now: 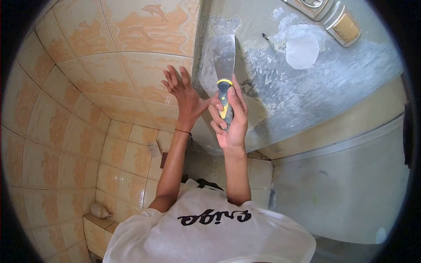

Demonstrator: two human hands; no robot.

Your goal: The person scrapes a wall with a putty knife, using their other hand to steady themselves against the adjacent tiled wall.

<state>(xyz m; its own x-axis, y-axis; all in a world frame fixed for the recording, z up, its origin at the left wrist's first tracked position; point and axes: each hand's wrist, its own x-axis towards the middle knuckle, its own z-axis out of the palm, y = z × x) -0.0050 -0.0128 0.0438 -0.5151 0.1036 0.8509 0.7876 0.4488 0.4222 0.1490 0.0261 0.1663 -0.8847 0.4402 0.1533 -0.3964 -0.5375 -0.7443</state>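
My right hand [232, 116] is wrapped round the black and yellow handle of a putty knife [225, 55], whose broad metal blade points up against the grey wall. My left hand [183, 94] is spread at the tiled wall's edge, with its thumb reaching toward the handle. Ahead, the grey wall [267, 96] shows rough, patchy, peeling paint. A pale round patch [302, 52] lies on it to the right of the blade.
A light switch [343, 24] and a socket [312, 5] are fixed at the upper right. Tiles with dolphin pictures [151, 30] cover the wall on the left. A light-coloured door [337, 184] stands at right, and a small rounded container [101, 210] sits on a ledge at lower left.
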